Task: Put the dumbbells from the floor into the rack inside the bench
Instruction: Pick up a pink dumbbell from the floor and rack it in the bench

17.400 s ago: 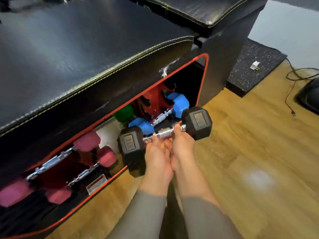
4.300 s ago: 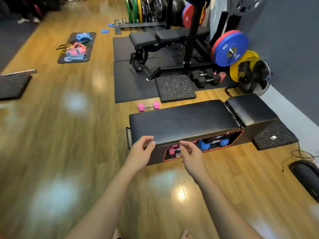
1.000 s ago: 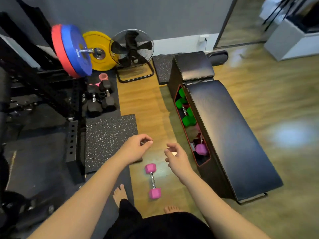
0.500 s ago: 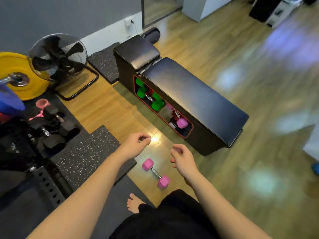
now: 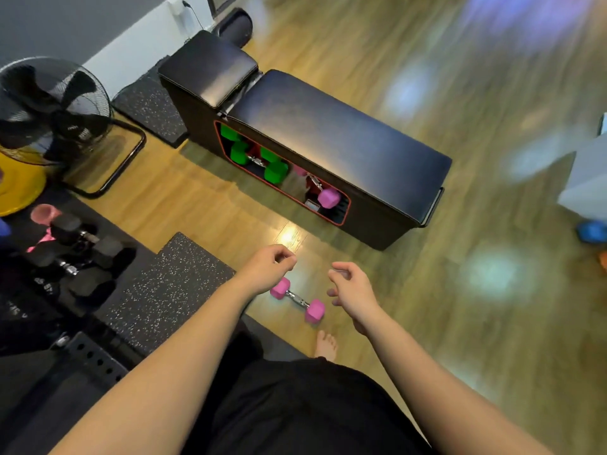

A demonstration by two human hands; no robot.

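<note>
Both hands, left hand [image 5: 269, 267] and right hand [image 5: 353, 287], have come lower, loosely curled and empty, over the pink hexagonal dumbbell [image 5: 297, 299] on the floor, not yet stored in the black padded bench [image 5: 345, 139], whose rack already holds green and pink ones.

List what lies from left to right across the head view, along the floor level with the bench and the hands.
Standing fan → black dumbbells → speckled mat → left hand → pink dumbbell → right hand → blue object.

A pink hex dumbbell with a chrome handle [image 5: 297, 300] lies on the wooden floor [image 5: 460, 323] between the empty left hand [image 5: 269, 267] and right hand [image 5: 353, 287] — fingers loosely curled — near the black padded bench [image 5: 345, 139].
</note>
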